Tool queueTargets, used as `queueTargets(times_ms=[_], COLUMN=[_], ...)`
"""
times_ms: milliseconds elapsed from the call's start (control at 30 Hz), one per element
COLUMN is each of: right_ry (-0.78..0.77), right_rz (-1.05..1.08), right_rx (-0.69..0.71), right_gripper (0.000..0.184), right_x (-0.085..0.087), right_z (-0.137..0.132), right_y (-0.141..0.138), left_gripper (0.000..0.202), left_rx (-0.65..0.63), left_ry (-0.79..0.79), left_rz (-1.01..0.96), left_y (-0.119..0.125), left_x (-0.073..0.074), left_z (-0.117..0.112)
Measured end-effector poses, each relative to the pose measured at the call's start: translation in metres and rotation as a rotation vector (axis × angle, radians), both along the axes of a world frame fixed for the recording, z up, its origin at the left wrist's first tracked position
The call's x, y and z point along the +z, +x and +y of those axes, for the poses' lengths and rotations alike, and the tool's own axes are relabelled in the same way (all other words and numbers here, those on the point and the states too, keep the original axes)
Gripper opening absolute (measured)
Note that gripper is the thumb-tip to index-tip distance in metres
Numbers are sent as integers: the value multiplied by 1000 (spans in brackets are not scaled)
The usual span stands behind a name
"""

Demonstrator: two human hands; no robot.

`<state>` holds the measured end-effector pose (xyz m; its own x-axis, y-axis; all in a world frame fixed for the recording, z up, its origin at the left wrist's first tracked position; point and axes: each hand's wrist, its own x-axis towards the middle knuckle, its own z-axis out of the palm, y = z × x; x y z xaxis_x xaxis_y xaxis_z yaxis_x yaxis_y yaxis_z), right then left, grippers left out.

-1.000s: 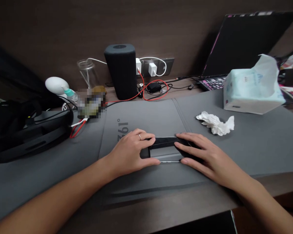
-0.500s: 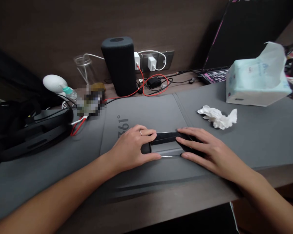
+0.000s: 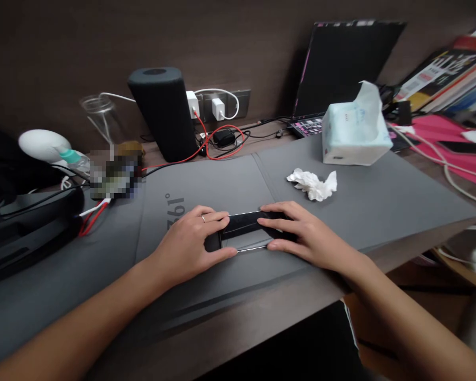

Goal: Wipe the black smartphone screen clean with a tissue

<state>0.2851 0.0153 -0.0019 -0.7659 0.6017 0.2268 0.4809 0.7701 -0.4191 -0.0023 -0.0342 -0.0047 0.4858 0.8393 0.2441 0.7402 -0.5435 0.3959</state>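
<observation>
Flat on the grey desk mat, a dark smartphone (image 3: 244,233) lies sideways, its glossy screen throwing back reflections. My left hand (image 3: 192,238) grips its left end, fingers on the far edge and thumb on the near edge; a ring shows on one finger. At the right end, my right hand (image 3: 301,233) holds the phone the same way, fingertips reaching over the far edge and screen, thumb along the near side. Both palms cover the phone's ends. Beyond my right hand lies a crumpled white tissue (image 3: 314,185).
The grey mat (image 3: 218,185) reaches near the desk's front edge. Behind stand a black speaker (image 3: 164,114), chargers with red and black cables, a glass (image 3: 105,116), a laptop (image 3: 345,69) and a tissue pack (image 3: 353,132). Books (image 3: 452,74) lean at right; a black device (image 3: 35,227) sits left.
The view has swung right, so the books and a pink sheet now show and everything sits further left in the picture. Both hands keep their hold on the smartphone.
</observation>
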Motion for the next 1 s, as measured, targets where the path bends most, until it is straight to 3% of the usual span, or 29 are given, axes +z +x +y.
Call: queueTargets(times_ms=[100,233,333,467,567,667,1000], right_ry=[-51,86,188,143,42,40,153], right_rz=[130,370,170,-229,-325,-320,-220], right_rx=[-36,-326,-438,-365,-294,-247,-320], right_gripper=[42,35,40,50,48,35,34], right_x=[5,21,35,41,37,33,21], right_z=[-4,-12,-4,29,53,65,34], right_y=[4,21,40,61,63,56,59], left_gripper=[42,42,40,40,40,39,37], left_rx=[17,33,20,21,13,12,7], left_ry=[-5,-13,-6,-8,-12,0,27], left_rz=[0,-23,-44,-58,-64,-68,-33], left_y=[1,2,3,3,3,2,4], left_x=[-1,-3,-4,-6,-7,-7,-5], left_z=[-1,-1,0,0,0,-1,-2])
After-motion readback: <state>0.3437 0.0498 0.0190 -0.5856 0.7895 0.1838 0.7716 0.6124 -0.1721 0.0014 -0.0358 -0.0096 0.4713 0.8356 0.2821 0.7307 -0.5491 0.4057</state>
